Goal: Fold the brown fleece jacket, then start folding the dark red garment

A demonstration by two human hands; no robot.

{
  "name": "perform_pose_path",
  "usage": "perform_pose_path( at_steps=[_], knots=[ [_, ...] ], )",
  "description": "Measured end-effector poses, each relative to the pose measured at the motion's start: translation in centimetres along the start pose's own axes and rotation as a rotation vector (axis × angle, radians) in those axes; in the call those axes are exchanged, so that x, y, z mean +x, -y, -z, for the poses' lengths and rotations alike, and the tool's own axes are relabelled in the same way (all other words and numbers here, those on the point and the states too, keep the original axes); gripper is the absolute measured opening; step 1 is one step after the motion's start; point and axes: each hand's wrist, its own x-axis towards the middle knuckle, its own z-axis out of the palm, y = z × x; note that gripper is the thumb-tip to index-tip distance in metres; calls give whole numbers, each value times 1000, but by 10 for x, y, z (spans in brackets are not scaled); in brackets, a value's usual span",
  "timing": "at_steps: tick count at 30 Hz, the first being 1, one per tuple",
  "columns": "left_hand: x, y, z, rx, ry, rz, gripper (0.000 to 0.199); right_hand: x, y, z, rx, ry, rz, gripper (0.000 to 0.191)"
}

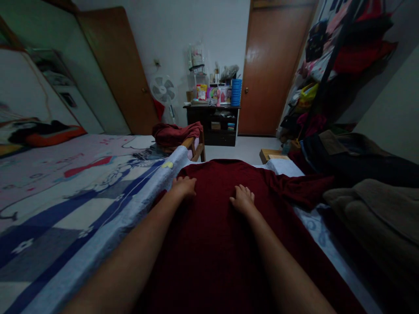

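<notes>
A dark red shirt (212, 244) lies spread over a surface with a light blue cover, its collar edge at the far end and one sleeve stretched out to the right. Near the shirt's left shoulder, my left hand (185, 186) rests palm down on the cloth, fingers reaching forward. My right hand (243, 198) lies on the shirt's upper middle with its fingers slightly apart. Neither hand has visibly gathered any cloth. My forearms cover parts of the shirt's sides, and the left sleeve is mostly hidden.
On the left is a bed with a patterned sheet (81, 174). Reddish folded cloth (176, 134) sits on a wooden frame ahead. Brown clothing (376, 209) and dark clothing (366, 152) are piled at the right. A black cabinet (211, 126) and a white fan (163, 89) stand at the far wall.
</notes>
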Motion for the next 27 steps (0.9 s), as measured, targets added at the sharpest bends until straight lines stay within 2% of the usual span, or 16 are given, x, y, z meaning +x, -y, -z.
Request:
perform_pose_path(
  at_steps=[2, 5, 7, 11, 14, 17, 20, 24, 27],
  knots=[
    [-17, 25, 2, 4, 76, 26, 68, -9, 18, 1, 33, 14, 77, 61],
    [-37, 42, -4, 4, 145, 61, 84, -22, 37, -8, 71, 58, 188, 59],
    [-47, 44, -11, 32, 111, 115, 78, -30, 42, -19, 70, 48, 214, 55],
    [-60, 37, -18, 58, 68, 153, 45, -39, 39, -35, 60, -80, 247, 47],
    [-66, 31, -7, 99, -98, 145, 35, -39, 37, -37, 69, -107, 251, 46],
    [-70, 24, 16, 189, -371, 143, 33, -39, 37, -36, 74, -114, 247, 45],
    [-71, 16, 42, 263, -564, 77, 38, -38, 37, -36, 85, -112, 248, 46],
    [-71, 22, 65, 312, -642, -61, 40, -37, 36, -36, 99, -102, 243, 46],
    [-70, 47, 74, 298, -668, -109, 40, -37, 35, -37, 102, -97, 244, 46]
  ],
)
